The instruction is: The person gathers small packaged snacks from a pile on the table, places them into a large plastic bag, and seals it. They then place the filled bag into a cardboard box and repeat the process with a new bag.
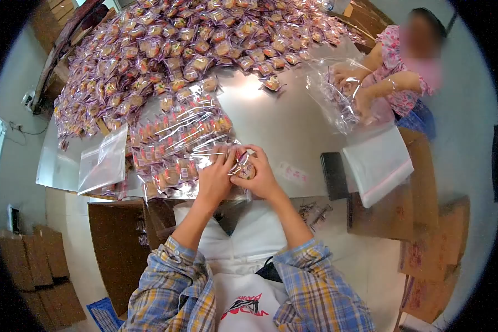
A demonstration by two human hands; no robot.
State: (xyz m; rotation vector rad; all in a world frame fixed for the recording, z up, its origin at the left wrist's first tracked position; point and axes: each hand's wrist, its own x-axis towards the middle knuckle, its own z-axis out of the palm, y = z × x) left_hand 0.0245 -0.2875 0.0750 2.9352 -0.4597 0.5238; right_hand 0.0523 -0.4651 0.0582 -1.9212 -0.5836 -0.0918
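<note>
A large clear bag [177, 133] filled with rows of small wrapped cakes lies on the metal table in front of me. At the bag's right end, my left hand [217, 172] presses on the plastic, its fingers together over the film. Beside it, my right hand [260, 172] has its thumb and fingers curled round a wrapped cake [245, 167] at the bag's edge. Whether my left fingers grip anything under the film is hidden. Empty clear bags [102, 163] lie to the left of the filled bag.
A big heap of wrapped cakes [177, 39] covers the far side of the metal table [293, 127]. One loose cake [272, 83] lies nearer. At right are a phone [333, 175], a stack of bags [379, 163] and a co-worker [404, 66] handling a bag. Cardboard boxes [116, 249] stand below.
</note>
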